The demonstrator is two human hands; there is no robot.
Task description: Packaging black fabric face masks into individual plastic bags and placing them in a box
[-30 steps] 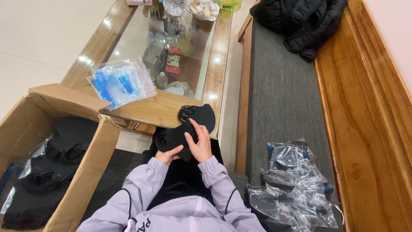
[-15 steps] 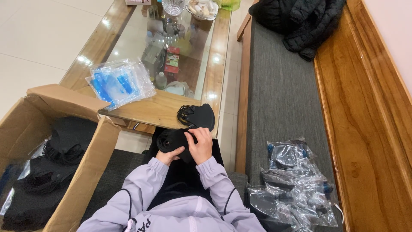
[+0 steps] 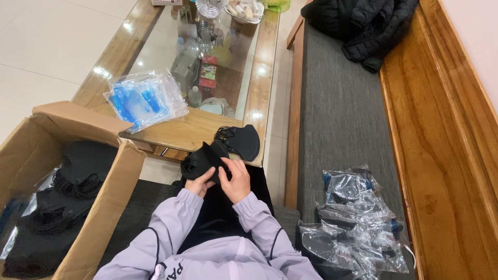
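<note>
I hold a stack of black face masks point(image 3: 203, 158) over my lap with both hands. My left hand point(image 3: 196, 184) grips the stack from below. My right hand point(image 3: 236, 180) pinches its right edge with fingers on top. Another pile of black masks point(image 3: 242, 140) with ear loops lies on the near corner of the wooden, glass-topped table point(image 3: 176, 132), just beyond my hands. Lilac jacket sleeves cover both arms.
An open cardboard box point(image 3: 96, 171) at my left holds many black masks. A stack of clear and blue plastic bags point(image 3: 142, 98) lies on the table. Filled clear packets point(image 3: 353, 223) sit on the grey bench cushion at my right; a black jacket point(image 3: 363, 26) lies farther along.
The held stack of masks has tilted and shifted slightly left, away from the pile on the table corner. My right hand's fingers have moved onto its edge.
</note>
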